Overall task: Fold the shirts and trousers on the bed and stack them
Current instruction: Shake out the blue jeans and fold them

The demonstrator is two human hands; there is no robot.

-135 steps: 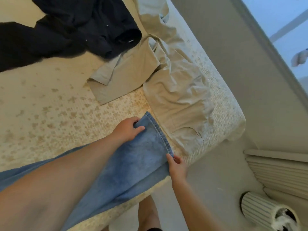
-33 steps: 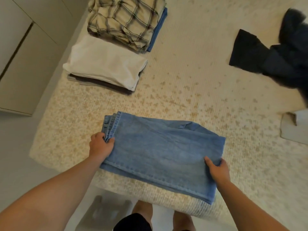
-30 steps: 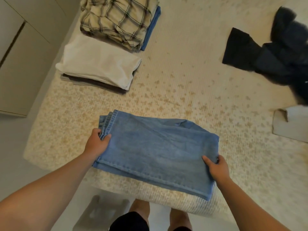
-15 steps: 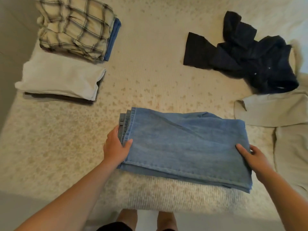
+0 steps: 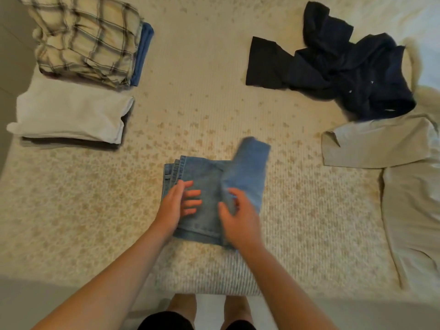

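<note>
A: Nearest the bed edge: the jeans (image 5: 204, 201), folded into a thick denim block. The left hand (image 5: 177, 206) lies flat on the left half, fingers straight and spread, pressing. The right hand (image 5: 238, 217) grips the doubled flap, fingers curled into the cloth; the flap's far corner stands up off the block.

B: Risk?

A: My judgement: the denim is stiff and heavy, layers stacked at the hemmed left edge. If the flap is let down without smoothing, it could spring open or land skewed, and a lopsided block would tip on a pile. It also sits close to the mattress edge, so a careless push could slide it off.

B: Beyond it?

A: The bed (image 5: 214, 103) cover, ribbed weave with a pale speckled print. Far left, two folded piles: a white shirt (image 5: 69, 115), soft and smooth, over something dark; behind it a checked shirt (image 5: 88, 39), rumpled, on a blue garment. On the right, beige trousers (image 5: 404, 186) lying loose and creased, and a navy shirt (image 5: 345, 70) in a limp heap. Both unfolded.
</note>
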